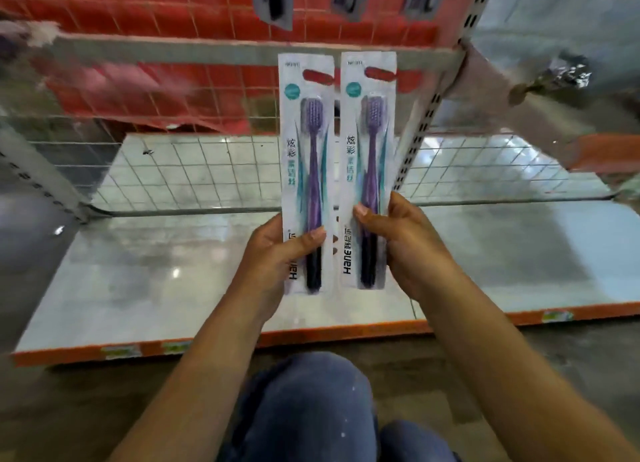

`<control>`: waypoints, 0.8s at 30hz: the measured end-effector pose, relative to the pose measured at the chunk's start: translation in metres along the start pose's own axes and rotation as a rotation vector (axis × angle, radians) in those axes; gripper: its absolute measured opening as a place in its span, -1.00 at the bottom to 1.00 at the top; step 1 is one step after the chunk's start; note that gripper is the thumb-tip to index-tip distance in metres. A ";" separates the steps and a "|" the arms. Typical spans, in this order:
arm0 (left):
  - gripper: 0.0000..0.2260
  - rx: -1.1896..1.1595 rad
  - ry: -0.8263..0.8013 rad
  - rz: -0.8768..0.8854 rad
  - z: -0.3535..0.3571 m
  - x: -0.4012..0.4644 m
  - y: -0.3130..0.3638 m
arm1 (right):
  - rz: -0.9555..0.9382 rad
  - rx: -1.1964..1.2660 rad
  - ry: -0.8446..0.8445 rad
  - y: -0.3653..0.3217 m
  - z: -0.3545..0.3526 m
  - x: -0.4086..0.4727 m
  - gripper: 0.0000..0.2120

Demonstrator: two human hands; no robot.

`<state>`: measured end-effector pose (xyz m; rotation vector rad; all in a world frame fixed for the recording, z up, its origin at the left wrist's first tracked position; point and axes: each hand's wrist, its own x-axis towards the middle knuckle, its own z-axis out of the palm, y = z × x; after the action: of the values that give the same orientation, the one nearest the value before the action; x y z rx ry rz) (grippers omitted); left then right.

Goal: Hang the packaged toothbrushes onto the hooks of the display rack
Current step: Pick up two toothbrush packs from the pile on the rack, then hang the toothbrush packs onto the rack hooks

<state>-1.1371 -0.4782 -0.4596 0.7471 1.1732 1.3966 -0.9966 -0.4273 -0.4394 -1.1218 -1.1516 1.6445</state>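
Knees in blue trousers [311, 406] fill the bottom of the view, so the person appears to be crouching before the display rack [221, 51]. Just beyond the knees lies the rack's low shelf [145, 271], grey-topped with an orange front edge.

Above that shelf, both forearms reach forward and each hand carries one packaged toothbrush upright, side by side and nearly touching. The left hand [277, 257] grips the lower part of the left package [306, 157], thumb laid across its front and fingers curled behind. The right hand [398, 240] pinches the right package [369, 150] the same way, thumb on the front near its lower half, fingers wrapped round the outer edge.

Each package has a slot at its top, level with the grey crossbar of the rack. Higher on the rack's red wire grid [156, 15], three blurred packets [273, 1] seem to be hanging already, so part of the job looks done. No hook is clearly visible near the slots of the held pair; I judge these two are not yet hung and must be lifted to hooks on the grid.
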 end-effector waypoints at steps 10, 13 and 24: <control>-0.69 -0.051 -0.039 0.140 -0.032 0.014 0.010 | -0.095 0.003 -0.097 0.008 0.030 0.009 -0.82; -0.69 -0.044 -0.034 0.171 -0.038 0.018 0.024 | -0.126 0.000 -0.129 -0.003 0.039 0.014 -0.81; -0.67 -0.062 -0.056 0.280 -0.036 0.035 0.067 | -0.229 -0.015 -0.206 -0.043 0.055 0.036 -0.75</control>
<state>-1.1994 -0.4457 -0.4141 0.9267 1.0041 1.6239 -1.0533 -0.3951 -0.3949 -0.8088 -1.3713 1.6004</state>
